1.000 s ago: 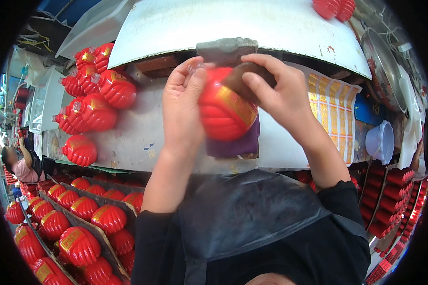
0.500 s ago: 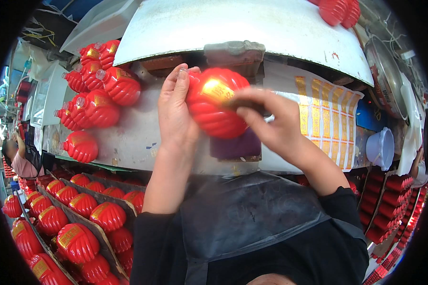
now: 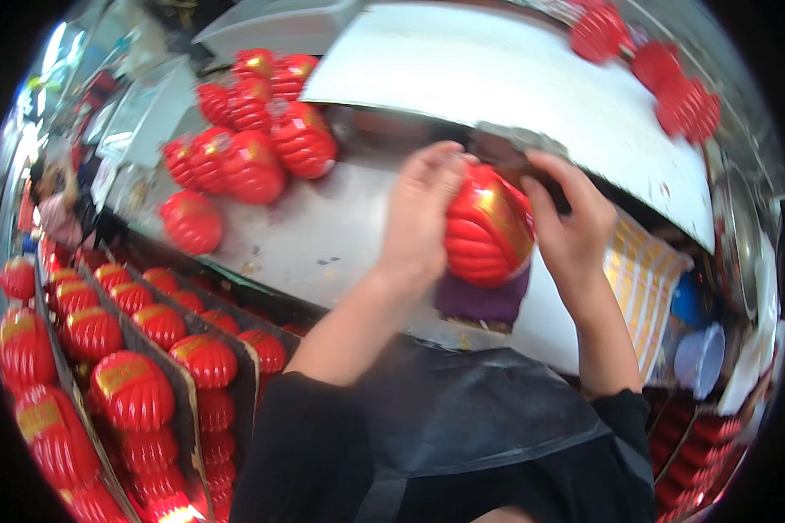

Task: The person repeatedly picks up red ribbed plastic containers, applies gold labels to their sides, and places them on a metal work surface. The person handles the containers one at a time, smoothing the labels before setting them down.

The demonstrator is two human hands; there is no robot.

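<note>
Now the view has swung left since a second ago; the grey surface (image 3: 323, 235) runs tilted across the frame. Largest first: a heap of red lanterns (image 3: 253, 148) sits toward its far left edge, one more alone nearer the front edge. Below that edge, boxes of lanterns (image 3: 131, 392) in rows. The lantern in work (image 3: 488, 228), red with a gold band, is off the surface above a purple block (image 3: 480, 301). It was turned; the band now faces right. Left hand (image 3: 419, 218) cups its left side, fingers flat. Right hand (image 3: 567, 227) grips the right side, holding a dark tool at the top. Likely a trimming step underway.
</note>
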